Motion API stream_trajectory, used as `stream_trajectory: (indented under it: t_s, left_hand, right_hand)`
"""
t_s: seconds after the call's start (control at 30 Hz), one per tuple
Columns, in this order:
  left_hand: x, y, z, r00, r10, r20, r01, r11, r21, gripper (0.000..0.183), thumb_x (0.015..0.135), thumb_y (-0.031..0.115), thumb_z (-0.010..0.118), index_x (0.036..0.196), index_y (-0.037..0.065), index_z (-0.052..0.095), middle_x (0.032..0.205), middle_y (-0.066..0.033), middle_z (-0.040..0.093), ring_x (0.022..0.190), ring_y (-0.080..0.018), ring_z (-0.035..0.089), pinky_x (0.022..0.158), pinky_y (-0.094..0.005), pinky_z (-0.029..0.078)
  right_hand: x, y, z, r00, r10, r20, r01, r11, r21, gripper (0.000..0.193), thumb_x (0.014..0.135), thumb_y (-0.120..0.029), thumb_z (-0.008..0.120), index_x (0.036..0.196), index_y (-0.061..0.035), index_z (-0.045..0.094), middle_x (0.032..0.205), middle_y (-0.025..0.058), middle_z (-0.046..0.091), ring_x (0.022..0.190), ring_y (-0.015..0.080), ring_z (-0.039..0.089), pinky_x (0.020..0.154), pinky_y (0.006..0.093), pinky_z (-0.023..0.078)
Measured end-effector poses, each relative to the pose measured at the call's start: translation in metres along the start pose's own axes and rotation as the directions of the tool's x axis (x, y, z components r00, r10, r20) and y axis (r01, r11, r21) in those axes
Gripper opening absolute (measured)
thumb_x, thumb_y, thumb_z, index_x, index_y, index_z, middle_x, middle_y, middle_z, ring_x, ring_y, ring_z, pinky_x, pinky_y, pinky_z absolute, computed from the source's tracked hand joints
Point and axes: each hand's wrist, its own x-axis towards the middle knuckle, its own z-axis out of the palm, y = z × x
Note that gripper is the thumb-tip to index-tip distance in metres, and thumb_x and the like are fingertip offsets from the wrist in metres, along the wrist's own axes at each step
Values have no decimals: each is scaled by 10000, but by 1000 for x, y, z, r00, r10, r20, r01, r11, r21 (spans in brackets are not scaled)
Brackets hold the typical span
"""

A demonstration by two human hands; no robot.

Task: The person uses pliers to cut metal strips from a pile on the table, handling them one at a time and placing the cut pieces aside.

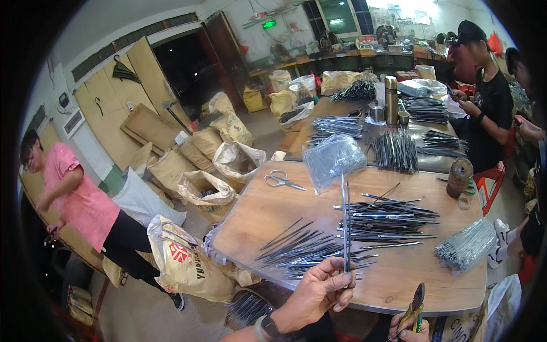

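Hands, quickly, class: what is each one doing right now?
Left hand: closed, pinching an upright thin metal rod.
Right hand: closed on yellow-handled pliers.

The table [399, 285] is light brown wood with a paler grain. The rods [387, 219] heaped across its middle are dark grey, almost black, as is the single rod [345, 228] at its near edge. The pliers [415, 310] have yellow and green handles and dark jaws. Near the far edge lie silvery scissors [282, 180] and a clear, greyish plastic bag [333, 157]. At the right edge stands a rusty brown spool [459, 176].
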Motion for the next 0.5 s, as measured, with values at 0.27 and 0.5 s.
stream_trajectory:
  t_s: [0.27,0.5]
  left_hand:
    - [-10,8,4,991,38,-129,-33,998,47,170,937,67,611,1105,87,622,876,-69,623,611,-145,548,491,-260,404]
    - [-48,45,0,911,213,-353,-160,972,173,138,937,51,589,1075,56,579,857,-90,620,582,-177,528,477,-292,405]
  right_hand:
    - [4,4,10,998,43,42,-41,998,-40,220,790,-159,749,907,-18,626,1070,113,597,757,133,568,632,241,458]
    - [26,35,17,969,140,203,-141,990,-9,257,768,-169,761,909,17,654,1036,110,593,712,126,531,616,259,436]
